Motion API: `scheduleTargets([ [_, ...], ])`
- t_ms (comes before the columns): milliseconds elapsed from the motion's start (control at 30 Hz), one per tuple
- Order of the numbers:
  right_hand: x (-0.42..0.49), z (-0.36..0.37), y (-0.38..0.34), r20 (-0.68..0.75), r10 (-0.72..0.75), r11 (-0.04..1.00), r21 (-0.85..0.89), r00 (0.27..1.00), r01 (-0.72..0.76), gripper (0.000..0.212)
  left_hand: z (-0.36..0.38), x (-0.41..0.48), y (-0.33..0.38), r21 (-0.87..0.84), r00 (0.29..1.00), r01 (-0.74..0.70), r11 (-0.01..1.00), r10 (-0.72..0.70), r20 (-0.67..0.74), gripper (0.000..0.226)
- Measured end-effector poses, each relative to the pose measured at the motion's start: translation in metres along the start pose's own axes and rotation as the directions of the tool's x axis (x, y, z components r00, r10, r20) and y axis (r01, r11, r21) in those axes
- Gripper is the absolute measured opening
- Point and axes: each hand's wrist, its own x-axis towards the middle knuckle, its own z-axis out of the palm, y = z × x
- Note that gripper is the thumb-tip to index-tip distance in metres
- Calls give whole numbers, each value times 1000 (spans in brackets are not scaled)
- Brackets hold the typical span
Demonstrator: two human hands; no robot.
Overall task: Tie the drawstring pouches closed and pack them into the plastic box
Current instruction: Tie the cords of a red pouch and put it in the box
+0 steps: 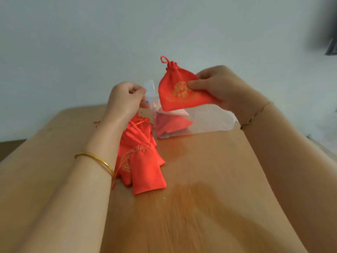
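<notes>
My right hand [217, 86] pinches a red drawstring pouch [175, 92] with a gold emblem, thumb on its front. The pouch's neck is gathered shut with a cord loop on top, and it hangs in the air just above the clear plastic box [209, 121]. Inside the box lie a few red pouches [169, 125], seen through the wall. My left hand [125, 99] is at the box's left side, fingers curled around the raised clear lid [149, 87] near its blue clip. A pile of several red pouches [142, 157] lies on the table beside my left forearm.
The wooden table [209, 179] reaches to a pale wall behind the box. Loose red cord ends [96, 122] lie left of my left wrist. Bare wood stretches to the right of the pile and in front of the box.
</notes>
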Motion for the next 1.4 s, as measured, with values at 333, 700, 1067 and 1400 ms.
scheduleTargets([
  [333,121,40,-7,164,330,769,-618,930,-164,24,-10,17,-24,145,1000,2,990,1,-15,22],
  [700,121,67,-8,448,508,769,-620,736,-155,29,-9,19,-34,113,999,36,993,-34,-20,23],
  [1067,50,42,-35,127,-68,974,-205,990,93,28,-39,-27,-37,343,965,-36,939,-57,257,7],
  [1400,-52,79,62,303,101,990,-129,948,-64,24,-23,-59,-49,614,958,-171,771,-16,287,11],
])
